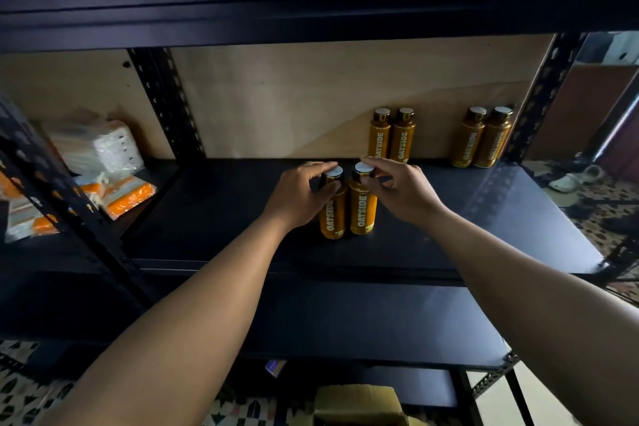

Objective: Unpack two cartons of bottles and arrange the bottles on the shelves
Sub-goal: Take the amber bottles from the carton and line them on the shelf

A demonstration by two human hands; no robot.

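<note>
At six o'clock lay the carton [359, 401]. Our left grip [304, 194] pinched the left bottle [332, 218] by its cap, our right grip [401, 190] the right bottle [363, 211], side by side on the shelf [484, 218], likely to match the back pairs [380, 138] at one o'clock.

Two amber OATSIDE bottles stand upright, touching, at the middle of the black shelf [207, 218]. The left grip [300, 195] holds the left bottle [332, 216] at its neck; the right grip [403, 192] pinches the cap of the right bottle [363, 213]. Along the shelf's back stand a middle pair [392, 138] and a right-corner pair [482, 140].
</note>
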